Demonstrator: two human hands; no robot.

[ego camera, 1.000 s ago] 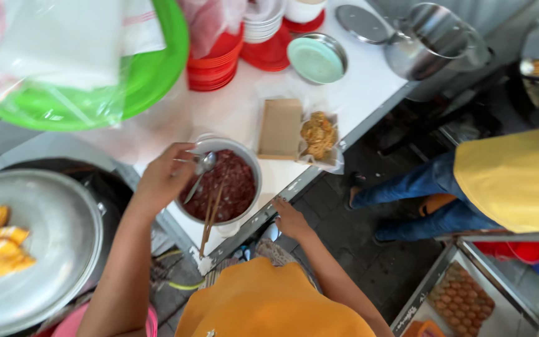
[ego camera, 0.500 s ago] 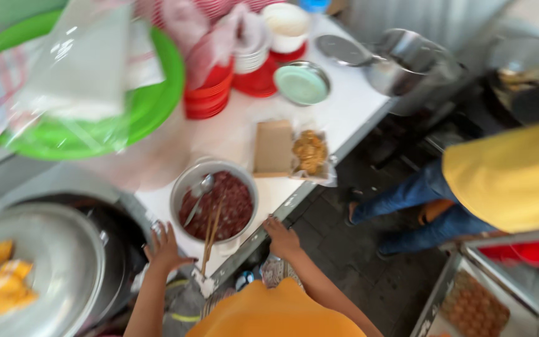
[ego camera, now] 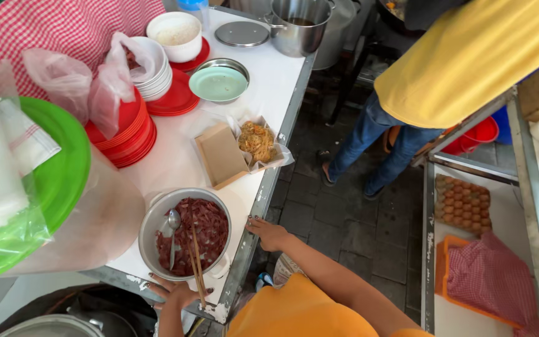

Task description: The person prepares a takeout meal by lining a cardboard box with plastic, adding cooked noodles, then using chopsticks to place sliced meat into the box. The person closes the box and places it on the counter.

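So the left hand (ego camera: 176,291) had let go of the spoon (ego camera: 173,232) and dropped to the near rim of the pot (ego camera: 185,234) on the bench (ego camera: 176,159), fingers open, while the right hand (ego camera: 268,234) rested open-fingered on the bench edge beside it.

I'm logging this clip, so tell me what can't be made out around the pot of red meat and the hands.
Head view:
- Left hand: its wrist runs off the bottom edge.
- Pot of red meat: meat hides its depth and the spoon's bowl.
- Tall steel pot: top cut by the frame.
- Stacked red plates: plastic bags cover the count.
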